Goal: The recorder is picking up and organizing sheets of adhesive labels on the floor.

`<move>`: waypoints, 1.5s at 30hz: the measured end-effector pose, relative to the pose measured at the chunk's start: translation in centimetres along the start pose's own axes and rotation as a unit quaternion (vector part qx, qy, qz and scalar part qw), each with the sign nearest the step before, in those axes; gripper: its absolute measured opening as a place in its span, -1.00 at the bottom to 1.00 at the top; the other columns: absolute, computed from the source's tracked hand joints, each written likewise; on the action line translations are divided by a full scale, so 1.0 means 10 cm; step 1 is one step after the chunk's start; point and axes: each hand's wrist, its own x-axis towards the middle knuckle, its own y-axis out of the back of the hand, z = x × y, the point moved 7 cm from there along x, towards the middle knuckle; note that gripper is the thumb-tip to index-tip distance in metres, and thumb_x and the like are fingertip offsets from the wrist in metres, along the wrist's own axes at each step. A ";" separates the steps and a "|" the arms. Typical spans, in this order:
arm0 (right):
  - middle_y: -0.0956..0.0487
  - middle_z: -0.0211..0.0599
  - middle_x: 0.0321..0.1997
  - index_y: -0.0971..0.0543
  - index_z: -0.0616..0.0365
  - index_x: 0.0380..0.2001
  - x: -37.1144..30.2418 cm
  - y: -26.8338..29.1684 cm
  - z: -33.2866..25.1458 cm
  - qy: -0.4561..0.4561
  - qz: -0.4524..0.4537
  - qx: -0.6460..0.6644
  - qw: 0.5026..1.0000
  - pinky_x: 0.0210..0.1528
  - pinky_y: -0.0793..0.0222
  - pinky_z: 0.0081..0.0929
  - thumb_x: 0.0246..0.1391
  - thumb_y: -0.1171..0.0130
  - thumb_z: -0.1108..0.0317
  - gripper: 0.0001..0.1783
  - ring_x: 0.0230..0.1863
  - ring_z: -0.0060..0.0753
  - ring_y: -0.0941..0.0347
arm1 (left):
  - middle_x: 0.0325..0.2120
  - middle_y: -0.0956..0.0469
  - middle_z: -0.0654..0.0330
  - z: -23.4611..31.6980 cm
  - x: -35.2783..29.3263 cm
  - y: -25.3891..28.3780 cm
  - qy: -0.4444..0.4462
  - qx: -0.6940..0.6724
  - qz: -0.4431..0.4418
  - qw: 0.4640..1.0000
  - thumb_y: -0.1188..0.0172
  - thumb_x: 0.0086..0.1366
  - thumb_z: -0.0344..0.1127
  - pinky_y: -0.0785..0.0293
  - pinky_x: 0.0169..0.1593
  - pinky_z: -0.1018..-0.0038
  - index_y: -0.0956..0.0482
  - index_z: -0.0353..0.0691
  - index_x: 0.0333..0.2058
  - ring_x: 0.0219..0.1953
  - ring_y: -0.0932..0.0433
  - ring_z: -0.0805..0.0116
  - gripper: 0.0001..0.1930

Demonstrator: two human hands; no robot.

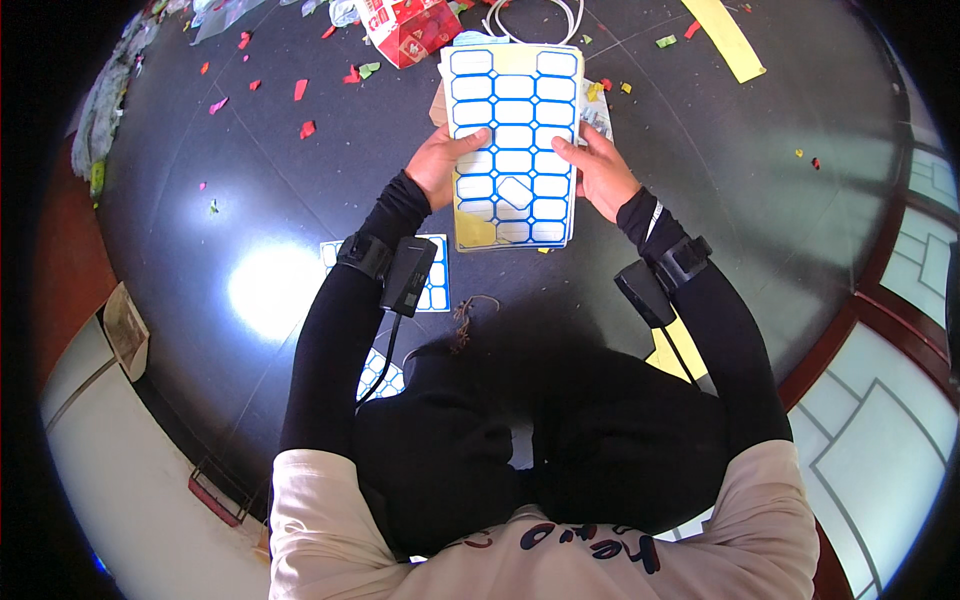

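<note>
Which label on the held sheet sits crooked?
The tilted label in the middle column, toward the lower end of the sheet between the left hand and right hand; the other labels sit straight in their columns.

Taking the person's lap (540,440) as the clock's hub, I count two bare hands at twelve, one left hand (435,165) and one right hand (605,178). There is one stack of label sheets (514,137) between them; how many sheets it has I can't fairly tell from here. On its top, three columns of labels and one crooked loose label (514,193). Two black forearm devices: one at eleven (407,277), one at one (645,293). Two blue-printed patches, at eleven (438,293) and ten (390,380). Two yellow pieces, at one (728,45) and two (672,355). One red box (408,30) between eleven and twelve, one white cable (572,22) at twelve, and at least a dozen coloured scraps (307,129) from ten to two.
</note>
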 end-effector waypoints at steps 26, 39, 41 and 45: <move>-0.41 -0.33 -0.11 -0.28 0.25 -0.09 0.14 0.03 -0.01 0.115 -0.069 0.019 0.991 -0.05 -0.24 -0.56 0.02 0.04 0.51 -0.66 -0.11 -0.54 -0.34 | -0.31 -0.31 0.27 -0.63 -0.57 0.76 -0.019 0.833 -0.163 0.528 -0.31 -0.16 -0.38 -0.40 -0.22 0.38 -0.35 -0.04 -0.29 -0.19 -0.38 0.29 -0.59; -0.41 -0.33 -0.12 -0.28 0.26 -0.07 0.12 -0.05 -0.01 0.099 -0.060 0.015 0.993 -0.05 -0.24 -0.55 0.00 0.04 0.54 -0.64 -0.12 -0.53 -0.33 | -0.49 -0.46 0.22 -0.45 -0.45 0.92 0.093 0.667 -0.193 0.713 -0.27 -0.16 -0.40 -0.36 -0.29 0.40 -0.43 -0.22 -0.57 -0.36 -0.45 0.26 -0.82; -0.42 -0.31 -0.15 -0.30 0.28 -0.10 0.13 0.00 0.03 0.100 -0.034 0.022 0.994 -0.08 -0.27 -0.54 -0.02 0.04 0.56 -0.66 -0.15 -0.52 -0.35 | -0.51 -0.49 0.19 -0.35 -0.40 0.89 0.125 0.665 -0.190 0.712 -0.28 -0.15 -0.29 -0.33 -0.32 0.40 -0.44 -0.24 -0.47 -0.41 -0.46 0.32 -0.73; -0.43 -0.31 -0.16 -0.31 0.28 -0.12 0.14 0.01 0.03 0.137 -0.014 0.035 0.990 -0.07 -0.24 -0.56 -0.02 0.03 0.56 -0.68 -0.16 -0.53 -0.35 | -0.45 -0.51 0.20 -0.04 -0.44 0.74 0.143 0.554 -0.183 0.799 -0.26 -0.07 -0.29 -0.37 -0.30 0.47 -0.46 -0.24 -0.36 -0.37 -0.47 0.41 -0.72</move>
